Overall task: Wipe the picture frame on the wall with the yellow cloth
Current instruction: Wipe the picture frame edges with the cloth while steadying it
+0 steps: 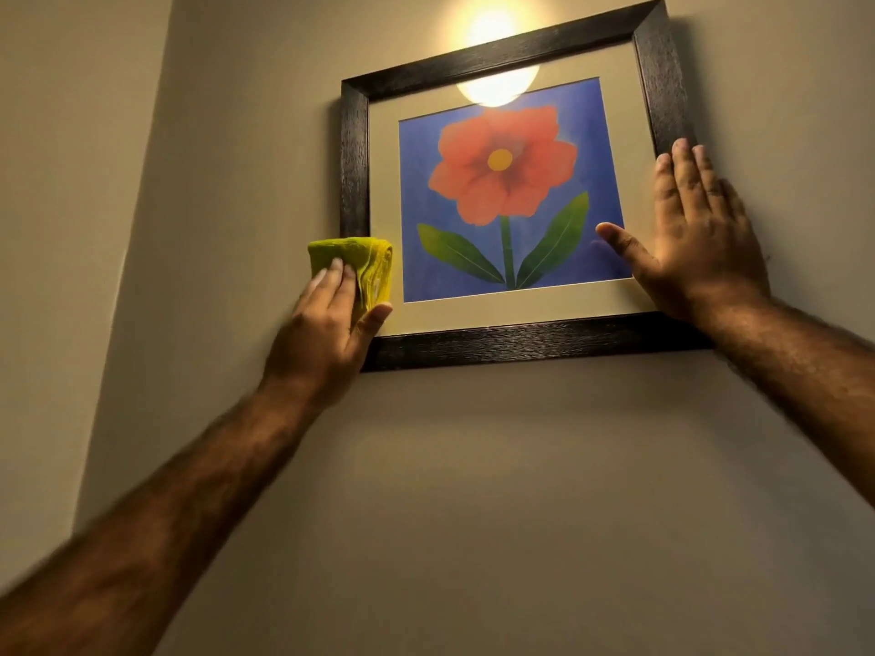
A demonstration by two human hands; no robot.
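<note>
Head view, looking up at a beige wall (521, 490): the picture frame (521, 340), dark wood around a red flower on blue, hangs at about 1 o'clock. At its 8 o'clock corner the left hand (326, 324) grips the folded yellow cloth (352, 262), pressing it onto the frame's left edge. At 4 o'clock the right hand (696, 234) lies open and flat, fingers spread over the right edge and glass. A lamp glare (497, 85) reflects at 12 o'clock.
</note>
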